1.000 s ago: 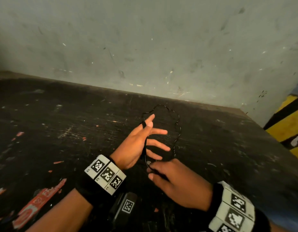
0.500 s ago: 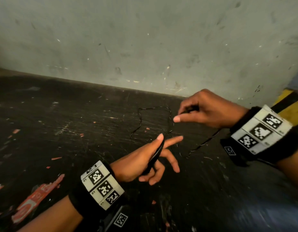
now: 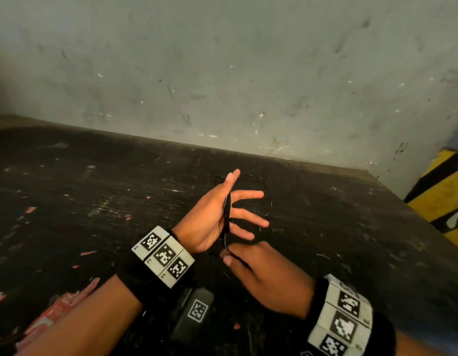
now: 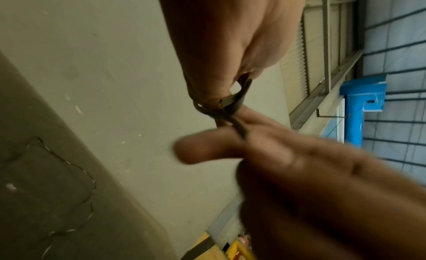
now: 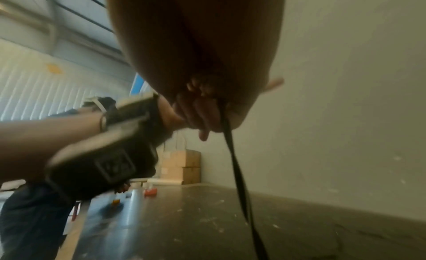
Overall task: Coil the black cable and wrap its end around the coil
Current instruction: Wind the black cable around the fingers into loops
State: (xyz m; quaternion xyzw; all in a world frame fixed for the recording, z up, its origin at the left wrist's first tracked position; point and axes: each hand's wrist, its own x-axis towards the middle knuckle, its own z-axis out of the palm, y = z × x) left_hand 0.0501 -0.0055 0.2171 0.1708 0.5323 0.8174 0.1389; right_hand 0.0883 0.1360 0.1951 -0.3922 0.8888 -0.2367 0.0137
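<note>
Right now your left hand (image 3: 212, 217) stands with fingers spread and straight, the thin black cable (image 3: 226, 214) looped lengthwise over its palm from thumb crook toward wrist, while your right hand (image 3: 264, 273), just below, pinches the strand, its loose tail lying on the scuffed dark tabletop (image 3: 94, 201) beyond.

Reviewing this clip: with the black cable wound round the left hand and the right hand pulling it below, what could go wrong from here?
1. The coil sits on the left hand whose fingers are spread straight, not gripping; the turns might slide off.
2. The right hand pinches the cable at the fingertips only; a tug may slip it free.
3. Loose cable lies kinked on the dark table and could tangle.
</note>
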